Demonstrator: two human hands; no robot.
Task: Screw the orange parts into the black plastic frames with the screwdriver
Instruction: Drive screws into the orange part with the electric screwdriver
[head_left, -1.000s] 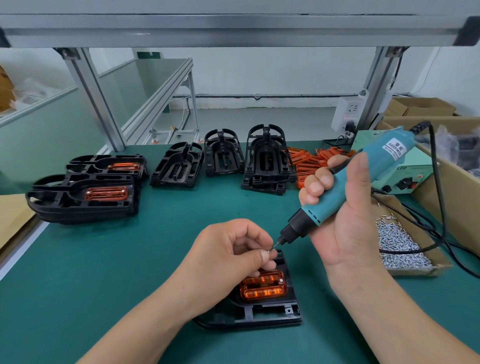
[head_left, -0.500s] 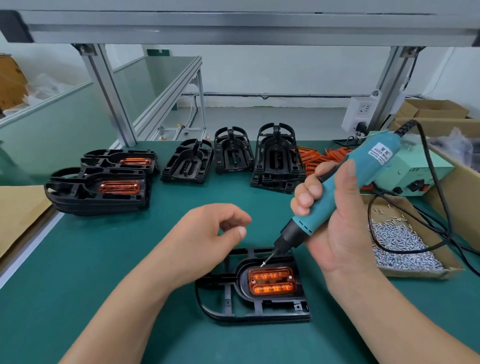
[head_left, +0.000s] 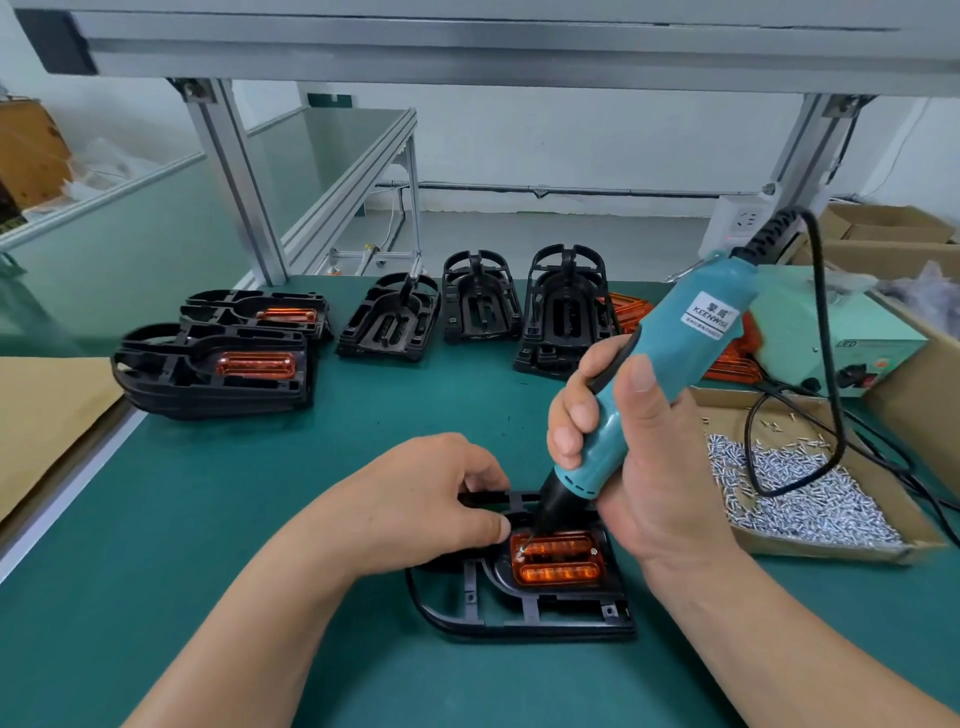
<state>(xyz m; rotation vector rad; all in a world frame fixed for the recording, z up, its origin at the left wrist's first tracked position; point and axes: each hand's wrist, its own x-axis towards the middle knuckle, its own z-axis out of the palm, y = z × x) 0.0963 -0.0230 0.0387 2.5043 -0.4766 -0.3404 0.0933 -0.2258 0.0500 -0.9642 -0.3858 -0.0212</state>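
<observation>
Green bench mat (head_left: 260, 571) under us — our right hand (head_left: 639, 467) wraps the teal electric screwdriver (head_left: 649, 389), tip on the translucent orange part (head_left: 558, 561); left hand (head_left: 431, 504) pins the black plastic frame (head_left: 519, 618) — tilt could strip the screw.

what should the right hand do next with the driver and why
Probably press straight down and run the screwdriver: its tip sits at the upper-left corner of the orange part, while the left hand steadies the black frame.

"KEENW" on screwdriver (head_left: 670, 374) label, (partly legible)
</observation>
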